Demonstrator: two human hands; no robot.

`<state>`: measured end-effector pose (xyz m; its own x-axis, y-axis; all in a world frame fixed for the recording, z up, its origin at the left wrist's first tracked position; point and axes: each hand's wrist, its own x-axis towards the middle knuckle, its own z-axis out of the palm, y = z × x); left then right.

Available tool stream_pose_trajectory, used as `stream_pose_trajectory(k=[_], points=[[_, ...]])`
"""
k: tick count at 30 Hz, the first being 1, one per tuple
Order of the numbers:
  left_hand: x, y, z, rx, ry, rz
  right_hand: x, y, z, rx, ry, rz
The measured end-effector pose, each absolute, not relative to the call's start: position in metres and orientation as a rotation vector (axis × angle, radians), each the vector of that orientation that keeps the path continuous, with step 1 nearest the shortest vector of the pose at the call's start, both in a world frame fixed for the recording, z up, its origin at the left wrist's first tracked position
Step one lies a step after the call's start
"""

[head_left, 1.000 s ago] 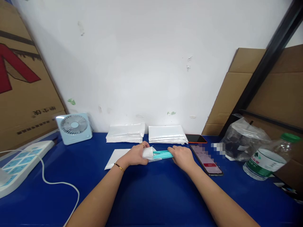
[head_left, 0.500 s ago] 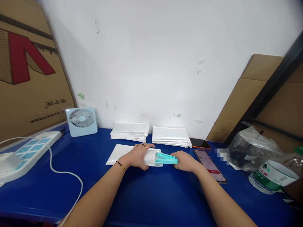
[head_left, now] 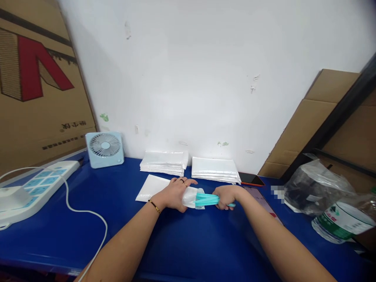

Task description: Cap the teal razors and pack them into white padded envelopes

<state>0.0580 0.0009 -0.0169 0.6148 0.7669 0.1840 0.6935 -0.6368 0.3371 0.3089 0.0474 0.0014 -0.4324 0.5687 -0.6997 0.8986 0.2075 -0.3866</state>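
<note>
A white padded envelope point(head_left: 150, 188) lies flat on the blue table. My left hand point(head_left: 176, 194) grips it near its open end point(head_left: 189, 197), thumb on the near side and fingers across the top. Several thin turquoise strips point(head_left: 205, 199) stick out of that end to the right; I cannot make out exactly what they are. Their right part is wrapped in my right hand point(head_left: 226, 196), with a short tip showing beyond the fingers. How far the strips reach inside the envelope is hidden.
Two stacks of white padded envelopes point(head_left: 164, 161) point(head_left: 215, 168) lie against the wall. To the left are a light-blue fan point(head_left: 105, 149) and a power strip point(head_left: 48, 183) with a white cable. Phones point(head_left: 251, 179), a clear plastic bag point(head_left: 315, 186) and a bottle point(head_left: 342, 221) stand right.
My right hand has turned over and closed further round the turquoise strips, its forearm now covering more of the nearer phone. The whole view has shifted slightly.
</note>
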Motion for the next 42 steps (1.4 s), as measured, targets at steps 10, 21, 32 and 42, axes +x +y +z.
stream_pose_trajectory(k=[10,21,32,42], points=[[0.058,0.003,-0.017,2.593,1.176,0.468,0.311,0.055,0.006,1.353,2.068,-1.054],[0.058,0.004,-0.021,2.546,1.155,0.452,0.258,0.038,0.001,1.456,2.456,-0.876],[0.056,0.01,-0.038,2.553,1.243,0.411,0.297,0.011,-0.048,2.546,2.442,-2.431],[0.056,0.014,-0.045,2.593,1.191,0.455,0.228,0.001,-0.054,2.202,2.42,-2.82]])
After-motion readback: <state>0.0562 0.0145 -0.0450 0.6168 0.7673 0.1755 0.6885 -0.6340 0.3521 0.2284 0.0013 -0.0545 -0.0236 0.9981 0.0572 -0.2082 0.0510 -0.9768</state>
